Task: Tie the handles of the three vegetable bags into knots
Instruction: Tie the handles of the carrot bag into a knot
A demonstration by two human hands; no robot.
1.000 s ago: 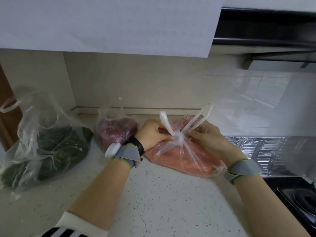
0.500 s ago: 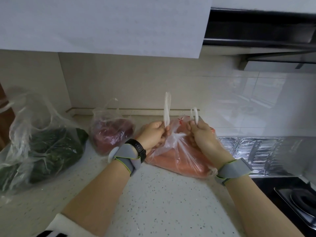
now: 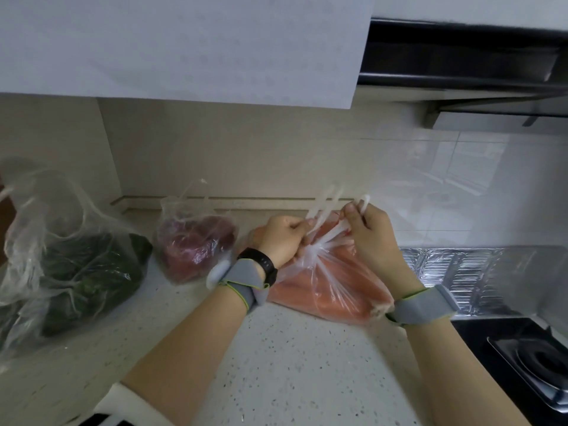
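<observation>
Left hand (image 3: 284, 238) and right hand (image 3: 370, 233) are each pinching one of the handles (image 3: 321, 207), the carrot bag (image 3: 332, 287) lying midway between them, just below.

Bags are all thin clear plastic film, crinkled and glossy: carrot bag (image 3: 332, 284), purple-veg bag (image 3: 196, 250), greens bag (image 3: 70, 272). Handles (image 3: 329, 238) bunch to milky white. Desk (image 3: 292, 364): speckled stone look, matt. Wall tiles (image 3: 461, 186) glossy. Foil sheet (image 3: 455, 272): embossed shiny metal. Wrist straps (image 3: 246, 281): grey cloth.

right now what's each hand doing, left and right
Left hand: closed, pinching one handle of the carrot bag.
Right hand: closed, pinching the bag's other handle.
</observation>
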